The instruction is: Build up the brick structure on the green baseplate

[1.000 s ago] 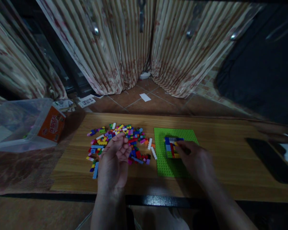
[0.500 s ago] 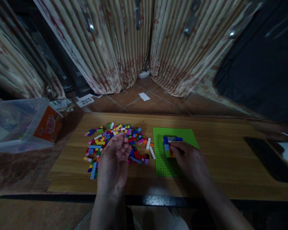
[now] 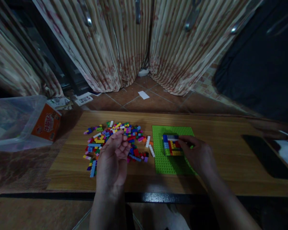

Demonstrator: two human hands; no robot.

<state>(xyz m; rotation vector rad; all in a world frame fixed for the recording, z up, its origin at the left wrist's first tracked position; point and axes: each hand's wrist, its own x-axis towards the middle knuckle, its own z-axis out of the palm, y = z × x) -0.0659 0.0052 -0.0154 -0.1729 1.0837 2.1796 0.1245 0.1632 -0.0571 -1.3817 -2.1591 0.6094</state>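
A small rectangular build of toy bricks (image 3: 174, 148), with a blue edge and red and yellow rows inside, stands on a green studded baseplate (image 3: 159, 166). My right hand (image 3: 198, 153) is closed at the build's right side, thumb and forefinger against its upper right edge. A bit of bright green shows by its fingers; what it belongs to is unclear. My left hand (image 3: 114, 158) hovers palm up over a pile of loose coloured bricks (image 3: 134, 131). Its fingers curl loosely, with some room between them, and I see nothing in them.
Two white bricks (image 3: 151, 150) lie between pile and baseplate. Everything rests on a wooden table (image 3: 144, 182). A dark flat object (image 3: 268, 156) lies at the right. A clear plastic bin (image 3: 16, 127) with an orange label stands left of the table; striped curtains (image 3: 124, 48) hang behind.
My right hand has shifted right, from over the middle of the build to its right side, uncovering the red and yellow rows. My left hand has stayed nearly still.
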